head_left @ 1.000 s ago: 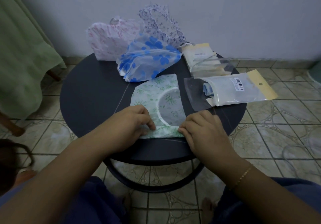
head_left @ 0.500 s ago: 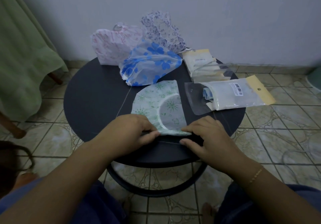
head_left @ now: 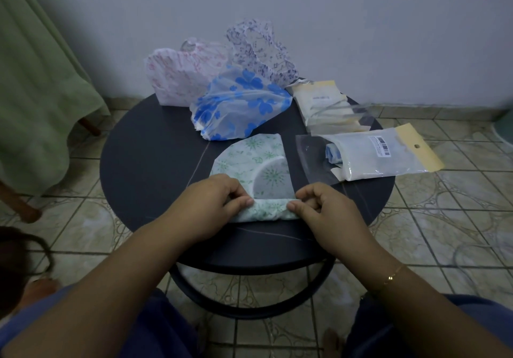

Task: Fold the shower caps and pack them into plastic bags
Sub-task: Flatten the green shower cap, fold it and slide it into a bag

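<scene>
Green-patterned shower cap [head_left: 251,160] flat on the round dark counter [head_left: 150,163], its near edge rolled into a narrow band pinched at the left end by the left hand [head_left: 215,203] and at the right end by the right hand [head_left: 323,209], fingers curled, thumbs on the roll. Beyond the hands, the unrolled part spread toward the blue-flowered cap [head_left: 241,105]. Just right, apart from the right hand, a filled plastic bag [head_left: 372,153].

Four shower caps [head_left: 251,160], two hands [head_left: 213,205], one table [head_left: 150,157].
</scene>
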